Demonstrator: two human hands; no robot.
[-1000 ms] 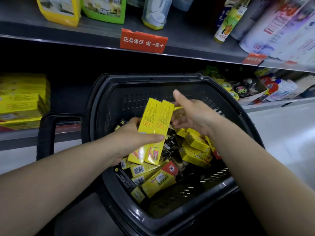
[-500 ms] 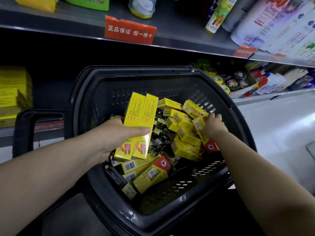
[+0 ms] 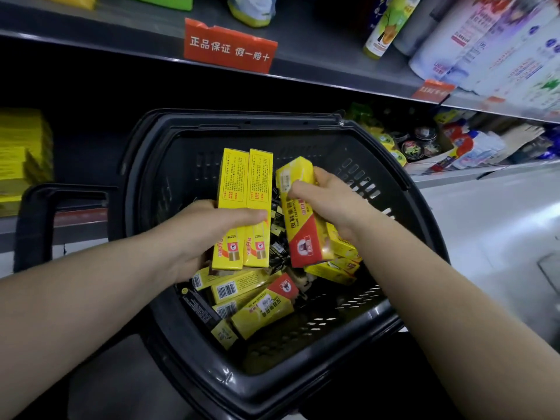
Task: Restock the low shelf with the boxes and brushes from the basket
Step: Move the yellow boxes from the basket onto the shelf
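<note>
Clerk: Entry one, left hand (image 3: 206,228)?
Checker: Fingers and thumb curled round two tall yellow boxes (image 3: 245,207), held side by side, upright, printed faces toward the camera. The thumb lies across both fronts near the middle. The pair hangs over the basket (image 3: 212,386), lower ends just above the loose stock.
Clerk: Entry two, right hand (image 3: 330,204)?
Checker: Clamped on one yellow-and-red box (image 3: 303,225), thicker than the pair. Thumb on the front face near the top, fingers behind. The box is tilted, red end down, just beside the pair. Whether they touch, I cannot tell.
Clerk: Basket contents?
Checker: Black plastic, slotted walls. Loose yellow boxes (image 3: 239,291) lie jumbled at the near left, several with barcodes up, and more sit under the right wrist. Dark packs (image 3: 277,247) lie in the middle between the heaps, too shadowed to identify. One long black carton (image 3: 198,309) lies at the heap's left edge.
Clerk: Handle?
Checker: Black handle (image 3: 33,225), standing to the basket's left.
Clerk: Low shelf (image 3: 80,231)?
Checker: Behind the basket. A stack of yellow boxes (image 3: 21,159) at far left, small jars and packets (image 3: 424,147) at right.
Clerk: Above?
Checker: The upper shelf carries a red tag (image 3: 228,45) with white characters, and bottles (image 3: 485,43) at right.
</note>
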